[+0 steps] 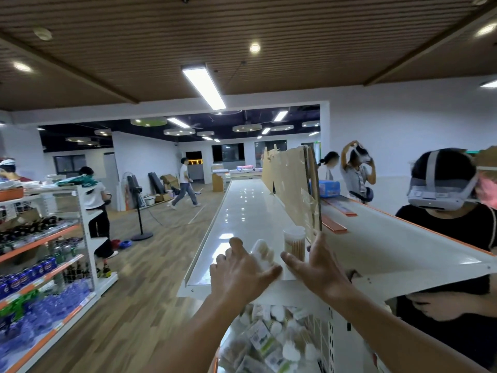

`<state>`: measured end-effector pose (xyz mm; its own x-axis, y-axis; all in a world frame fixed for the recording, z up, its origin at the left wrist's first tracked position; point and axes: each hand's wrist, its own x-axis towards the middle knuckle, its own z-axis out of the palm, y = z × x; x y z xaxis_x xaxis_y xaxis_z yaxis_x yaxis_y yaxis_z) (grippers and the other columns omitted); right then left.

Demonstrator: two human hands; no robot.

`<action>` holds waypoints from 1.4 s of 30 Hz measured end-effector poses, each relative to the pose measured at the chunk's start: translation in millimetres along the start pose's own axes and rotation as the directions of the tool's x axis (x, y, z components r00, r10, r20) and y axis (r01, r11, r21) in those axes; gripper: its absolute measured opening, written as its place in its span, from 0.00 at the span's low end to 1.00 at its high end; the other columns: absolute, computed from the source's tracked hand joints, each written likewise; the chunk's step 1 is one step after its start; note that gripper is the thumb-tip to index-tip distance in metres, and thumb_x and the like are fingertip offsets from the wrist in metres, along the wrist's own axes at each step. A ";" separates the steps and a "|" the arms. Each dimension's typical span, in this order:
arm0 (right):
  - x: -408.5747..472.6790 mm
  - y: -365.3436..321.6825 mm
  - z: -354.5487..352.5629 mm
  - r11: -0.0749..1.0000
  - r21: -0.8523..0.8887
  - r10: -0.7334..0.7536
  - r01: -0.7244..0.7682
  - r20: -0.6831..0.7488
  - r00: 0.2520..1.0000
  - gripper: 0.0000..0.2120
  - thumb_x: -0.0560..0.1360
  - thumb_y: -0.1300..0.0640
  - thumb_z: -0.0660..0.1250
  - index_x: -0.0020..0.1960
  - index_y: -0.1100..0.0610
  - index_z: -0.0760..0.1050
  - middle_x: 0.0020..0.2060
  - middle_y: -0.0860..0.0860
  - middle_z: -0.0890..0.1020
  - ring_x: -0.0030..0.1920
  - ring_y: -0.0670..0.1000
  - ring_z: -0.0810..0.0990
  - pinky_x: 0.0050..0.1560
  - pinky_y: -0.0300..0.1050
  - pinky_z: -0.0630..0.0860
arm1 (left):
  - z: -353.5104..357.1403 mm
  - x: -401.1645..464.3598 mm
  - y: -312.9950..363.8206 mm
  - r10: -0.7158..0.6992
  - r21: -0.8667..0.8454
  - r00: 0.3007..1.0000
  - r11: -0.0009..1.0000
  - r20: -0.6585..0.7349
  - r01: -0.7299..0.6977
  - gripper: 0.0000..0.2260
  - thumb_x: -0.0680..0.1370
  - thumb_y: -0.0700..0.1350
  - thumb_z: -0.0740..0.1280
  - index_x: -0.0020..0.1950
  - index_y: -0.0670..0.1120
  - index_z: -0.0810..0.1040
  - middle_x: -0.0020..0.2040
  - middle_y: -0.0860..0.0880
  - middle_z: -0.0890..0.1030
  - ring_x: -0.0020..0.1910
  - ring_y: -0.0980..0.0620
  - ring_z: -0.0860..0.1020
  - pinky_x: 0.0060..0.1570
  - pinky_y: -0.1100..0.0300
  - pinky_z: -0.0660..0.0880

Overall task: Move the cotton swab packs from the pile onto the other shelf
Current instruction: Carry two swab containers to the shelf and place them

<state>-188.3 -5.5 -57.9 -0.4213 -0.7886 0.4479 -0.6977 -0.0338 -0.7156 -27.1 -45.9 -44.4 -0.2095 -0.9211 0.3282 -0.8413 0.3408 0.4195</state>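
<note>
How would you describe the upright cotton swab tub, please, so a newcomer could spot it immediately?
Find the long glossy white top shelf and follow it to its near end. The tub stands upright there beside the cardboard divider, just beyond the right hand. Unlike the flat pack beside it, it is a clear cylinder.

I see a shop interior under a ribbed brown ceiling with a long strip light and round recessed lamps. Past the fingers, the white top of a shelving unit runs away, split by a beige divider panel. Left of the fingers, wood-plank floor carries a pedestal fan and a stocked orange-trimmed rack. White walls open onto a dark-ceilinged back room with dark windows. Other people stand about, some wearing headsets.
</note>
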 end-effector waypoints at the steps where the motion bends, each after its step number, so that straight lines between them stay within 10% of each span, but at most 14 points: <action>1: 2.4 0.4 2.3 1.000 0.014 0.000 -0.001 0.005 1.000 0.40 0.72 0.41 0.74 0.72 0.58 0.57 0.70 0.58 0.72 0.69 0.58 0.73 0.66 0.58 0.72 | 1.7 2.9 -0.5 -0.002 -0.025 1.000 1.000 -0.009 0.002 0.38 0.67 0.72 0.67 0.64 0.49 0.59 0.62 0.48 0.74 0.63 0.44 0.71 0.59 0.50 0.68; 9: 17.0 -4.2 16.4 0.999 -0.016 0.030 -0.030 -0.014 0.999 0.33 0.73 0.47 0.75 0.65 0.59 0.60 0.63 0.57 0.74 0.62 0.58 0.75 0.60 0.52 0.74 | -3.4 15.9 -9.7 -0.009 -0.404 1.000 0.915 0.019 0.016 0.28 0.71 0.53 0.75 0.57 0.49 0.59 0.49 0.47 0.78 0.44 0.50 0.80 0.46 0.51 0.78; 14: 15.7 -4.9 18.4 0.971 0.204 0.126 -0.123 0.000 0.992 0.31 0.70 0.52 0.77 0.64 0.60 0.65 0.54 0.57 0.79 0.52 0.59 0.81 0.54 0.59 0.79 | -29.0 14.2 -29.3 -0.065 -0.596 0.998 0.801 0.000 0.052 0.20 0.74 0.54 0.71 0.60 0.53 0.67 0.55 0.46 0.77 0.52 0.48 0.79 0.54 0.50 0.78; 20: 6.6 -17.8 23.6 0.802 0.548 0.066 -0.239 0.317 0.946 0.12 0.73 0.55 0.72 0.55 0.56 0.79 0.47 0.56 0.85 0.43 0.49 0.84 0.37 0.39 0.79 | -63.5 -0.2 -49.3 -0.119 -0.647 0.991 0.751 0.068 0.134 0.14 0.77 0.57 0.62 0.51 0.48 0.80 0.36 0.47 0.78 0.31 0.51 0.74 0.36 0.58 0.70; 25: -12.7 -31.4 28.5 0.639 0.667 -0.049 -0.383 0.532 0.845 0.05 0.77 0.64 0.67 0.53 0.59 0.78 0.46 0.59 0.85 0.46 0.54 0.86 0.44 0.52 0.84 | -81.7 -24.1 -70.1 -0.055 -0.690 0.986 0.708 0.155 0.148 0.22 0.77 0.62 0.64 0.54 0.44 0.79 0.38 0.43 0.75 0.29 0.52 0.71 0.30 0.61 0.67; 30: -32.4 -39.3 35.3 0.351 0.656 -0.137 -0.668 0.742 0.657 0.22 0.67 0.69 0.78 0.57 0.59 0.74 0.53 0.57 0.79 0.52 0.44 0.84 0.49 0.40 0.82 | -100.4 -46.6 -94.1 -0.052 -0.680 0.962 0.697 0.267 0.227 0.21 0.76 0.64 0.66 0.57 0.49 0.79 0.35 0.46 0.70 0.28 0.54 0.63 0.27 0.61 0.58; 34: -49.3 -58.3 45.4 0.514 0.702 -0.201 -0.493 0.657 0.726 0.27 0.65 0.54 0.80 0.62 0.61 0.79 0.59 0.64 0.80 0.59 0.64 0.81 0.51 0.58 0.82 | -114.4 -67.4 -107.0 0.006 -0.679 0.946 0.697 0.324 0.228 0.26 0.72 0.65 0.71 0.55 0.44 0.81 0.35 0.49 0.71 0.28 0.55 0.62 0.26 0.63 0.58; 42: -80.1 -88.0 87.5 0.604 0.630 -0.205 -0.488 0.715 0.668 0.30 0.63 0.53 0.81 0.62 0.59 0.77 0.52 0.60 0.85 0.51 0.59 0.86 0.51 0.57 0.83 | -138.5 -103.0 -152.9 -0.115 -0.575 0.922 0.751 0.370 0.325 0.23 0.69 0.42 0.79 0.61 0.44 0.76 0.49 0.43 0.82 0.35 0.53 0.71 0.32 0.63 0.67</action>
<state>-42.5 6.9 -77.6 0.2762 -0.9590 0.0632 0.1489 -0.0222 -0.9886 192.1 22.9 -25.1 -0.2805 -0.9580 -0.0590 -0.4134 0.0651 0.9082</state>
